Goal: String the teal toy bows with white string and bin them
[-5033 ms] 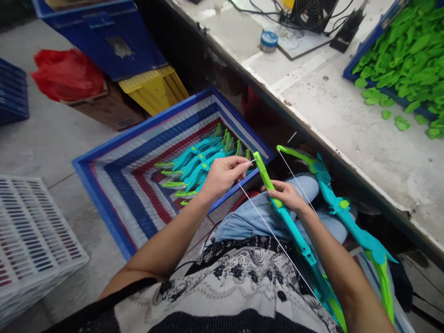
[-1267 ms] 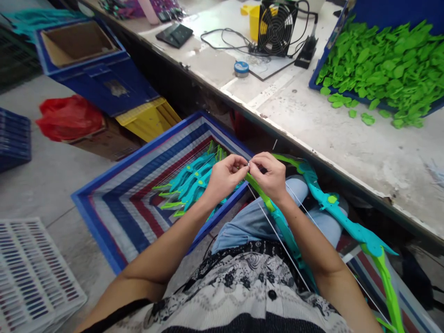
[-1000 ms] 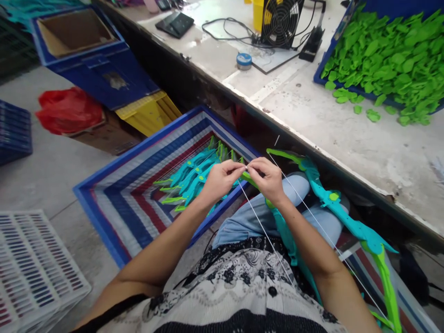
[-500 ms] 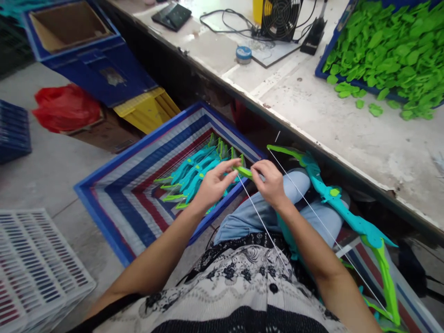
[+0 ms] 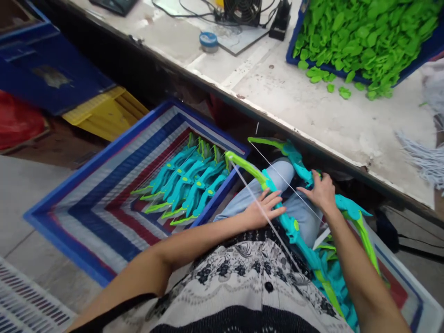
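Steadies strung toy bow [image 5: 293, 229] across lap [image 5: 232, 208] w/ L hand [image 5: 264, 210], fingers spread flat. Rests R hand [image 5: 322, 193] on 2nd bow [image 5: 294, 159] by bench [image 5: 312, 111], fingers curled, grip unclear. Keeps finished bows [image 5: 187, 178] stacked in crate [image 5: 104, 151], w/in reach.

Far across the scene runs a worn white workbench [image 5: 312, 111] carrying a blue tray [image 5: 294, 39] of green plastic pieces [image 5: 360, 32], a black fan [image 5: 241, 9] and a tape roll [image 5: 209, 40]. On the floor at left, a stripe-lined blue bin [image 5: 104, 194] holds stacked teal toy bows [image 5: 187, 180], with a yellow crate [image 5: 104, 113] beyond it.
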Tool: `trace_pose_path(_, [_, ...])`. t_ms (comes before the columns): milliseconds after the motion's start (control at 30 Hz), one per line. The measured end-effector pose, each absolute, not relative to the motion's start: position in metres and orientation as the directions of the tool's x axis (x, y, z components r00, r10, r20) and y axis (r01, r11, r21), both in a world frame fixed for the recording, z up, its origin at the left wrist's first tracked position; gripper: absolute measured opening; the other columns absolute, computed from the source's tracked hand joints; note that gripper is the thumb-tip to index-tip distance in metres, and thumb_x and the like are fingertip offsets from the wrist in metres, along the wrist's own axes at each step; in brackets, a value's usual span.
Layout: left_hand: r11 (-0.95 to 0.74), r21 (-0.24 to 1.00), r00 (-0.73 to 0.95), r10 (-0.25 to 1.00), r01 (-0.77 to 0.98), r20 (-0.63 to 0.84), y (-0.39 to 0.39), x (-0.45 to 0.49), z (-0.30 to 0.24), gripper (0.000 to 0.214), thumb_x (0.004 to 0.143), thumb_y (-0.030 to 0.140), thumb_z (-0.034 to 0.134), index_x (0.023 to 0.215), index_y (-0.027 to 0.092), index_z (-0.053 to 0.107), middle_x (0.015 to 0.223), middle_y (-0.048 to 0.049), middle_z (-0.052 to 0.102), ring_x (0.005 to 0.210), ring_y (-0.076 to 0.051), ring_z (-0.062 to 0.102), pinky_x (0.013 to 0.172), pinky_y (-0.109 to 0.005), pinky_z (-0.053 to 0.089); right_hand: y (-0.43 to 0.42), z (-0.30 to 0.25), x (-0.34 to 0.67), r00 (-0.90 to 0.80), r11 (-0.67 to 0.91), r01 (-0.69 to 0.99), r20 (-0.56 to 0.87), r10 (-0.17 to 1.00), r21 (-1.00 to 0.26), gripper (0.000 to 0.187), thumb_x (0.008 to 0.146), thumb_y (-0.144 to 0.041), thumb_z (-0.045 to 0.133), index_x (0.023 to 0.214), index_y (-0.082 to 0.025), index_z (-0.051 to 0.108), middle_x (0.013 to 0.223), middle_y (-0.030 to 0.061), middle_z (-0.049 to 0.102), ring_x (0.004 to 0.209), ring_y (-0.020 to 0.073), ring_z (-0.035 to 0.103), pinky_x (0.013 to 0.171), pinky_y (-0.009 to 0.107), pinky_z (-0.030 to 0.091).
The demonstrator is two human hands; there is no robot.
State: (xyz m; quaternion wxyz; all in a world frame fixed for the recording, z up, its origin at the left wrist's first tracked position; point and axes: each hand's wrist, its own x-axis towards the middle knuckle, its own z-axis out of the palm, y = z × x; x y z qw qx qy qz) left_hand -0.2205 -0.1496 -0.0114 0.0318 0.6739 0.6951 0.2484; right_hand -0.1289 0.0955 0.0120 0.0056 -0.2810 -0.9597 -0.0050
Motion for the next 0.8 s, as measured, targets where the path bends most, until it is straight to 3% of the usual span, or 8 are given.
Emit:
trace_pose_path(67, [-0.066, 0.316, -0.025, 0.961, 0.946, 0.274, -0.122, -0.228, -0.007, 0.028, 0.092, 0.017, 0.047, 0.115, 0.018, 0.062, 0.112, -0.0132, 0.064, 0.115, -0.026, 0.056, 0.109, -0.050, 0.035, 0.093, 0.019, -0.132, -0.844, 0.844, 0.535, -0.036, 0.536, 0.023, 0.062, 0.083, -0.038, 0.057, 0.139, -0.015, 0.042, 0.130, 0.0253, 0.046, 0.114, 0.0395, 0.050, 0.088, 0.052, 0.044])
trace_pose_path(133, [-0.103, 0.280, 0.033, 0.969, 0.954, 0.243, -0.108, -0.235, 0.005, 0.027, 0.091, 0.022, 0.049, 0.114, 0.016, 0.061, 0.102, -0.0127, 0.063, 0.103, -0.026, 0.058, 0.103, -0.047, 0.039, 0.099, 0.028, -0.132, -0.845, 0.844, 0.534, -0.085, 0.529, -0.053, 0.056, 0.083, -0.023, 0.053, 0.137, -0.016, 0.044, 0.131, 0.0227, 0.050, 0.115, 0.0367, 0.052, 0.091, 0.051, 0.044])
trace_pose_path(267, [-0.067, 0.249, 0.025, 0.985, 0.966, 0.168, -0.113, -0.248, 0.036, 0.037, 0.081, 0.029, 0.057, 0.116, 0.014, 0.060, 0.093, -0.0124, 0.060, 0.089, -0.028, 0.056, 0.083, -0.044, 0.044, 0.124, 0.050, -0.128, -0.850, 0.728, 0.524, -0.328, 0.412, -0.442, 0.056, 0.079, -0.027, 0.059, 0.133, -0.022, 0.048, 0.119, 0.0106, 0.063, 0.105, 0.0279, 0.061, 0.093, 0.042, 0.047])
trace_pose_path(400, [0.011, 0.218, -0.046, 0.987, 0.976, 0.155, -0.125, -0.262, 0.050, 0.048, 0.079, 0.031, 0.058, 0.125, 0.016, 0.056, 0.107, -0.0155, 0.061, 0.095, -0.030, 0.056, 0.081, -0.044, 0.042, 0.136, 0.060, -0.134, -0.799, 0.406, 0.551, -0.601, 0.005, -0.729, 0.063, 0.071, -0.046, 0.072, 0.125, -0.019, 0.056, 0.108, 0.0057, 0.068, 0.096, 0.0224, 0.064, 0.087, 0.034, 0.052])
trace_pose_path(467, [0.056, 0.213, -0.087, 0.986, 0.975, 0.142, -0.122, -0.270, 0.050, 0.056, 0.079, 0.030, 0.057, 0.134, 0.015, 0.050, 0.125, -0.0190, 0.056, 0.108, -0.033, 0.053, 0.085, -0.044, 0.041, 0.135, 0.057, -0.142, -0.690, 0.286, 0.628, -0.688, -0.227, -0.724, 0.064, 0.066, -0.052, 0.076, 0.119, -0.018, 0.061, 0.104, 0.0052, 0.070, 0.095, 0.0215, 0.065, 0.084, 0.032, 0.053])
trace_pose_path(533, [0.139, 0.214, -0.154, 0.987, 0.967, 0.053, -0.113, -0.277, 0.049, 0.063, 0.080, 0.029, 0.057, 0.138, 0.010, 0.045, 0.133, -0.0221, 0.052, 0.114, -0.035, 0.051, 0.087, -0.045, 0.041, 0.132, 0.051, -0.151, -0.566, 0.239, 0.717, -0.747, -0.347, -0.655, 0.065, 0.062, -0.056, 0.078, 0.113, -0.019, 0.065, 0.097, 0.0041, 0.072, 0.088, 0.0205, 0.067, 0.077, 0.030, 0.054])
trace_pose_path(667, [0.289, 0.159, -0.243, 0.935, 0.944, -0.257, -0.087, -0.282, 0.058, 0.068, 0.081, 0.029, 0.060, 0.143, 0.012, 0.039, 0.113, -0.0213, 0.065, 0.101, -0.036, 0.061, 0.088, -0.054, 0.041, 0.137, 0.043, -0.163, -0.496, 0.238, 0.796, -0.825, -0.270, -0.556, 0.069, 0.059, -0.056, 0.080, 0.116, -0.020, 0.065, 0.091, 0.0037, 0.073, 0.079, 0.0193, 0.068, 0.067, 0.028, 0.056])
trace_pose_path(800, [0.251, 0.109, -0.217, 0.942, 0.962, -0.258, -0.062, -0.272, 0.069, 0.037, 0.092, 0.019, 0.045, 0.127, 0.017, 0.057, 0.112, -0.0198, 0.066, 0.106, -0.036, 0.061, 0.094, -0.059, 0.038, 0.151, 0.053, -0.161, -0.630, 0.201, 0.770, -0.772, 0.088, -0.606, 0.069, 0.068, -0.049, 0.076, 0.125, -0.015, 0.059, 0.095, 0.0105, 0.073, 0.085, 0.0222, 0.069, 0.073, 0.031, 0.058])
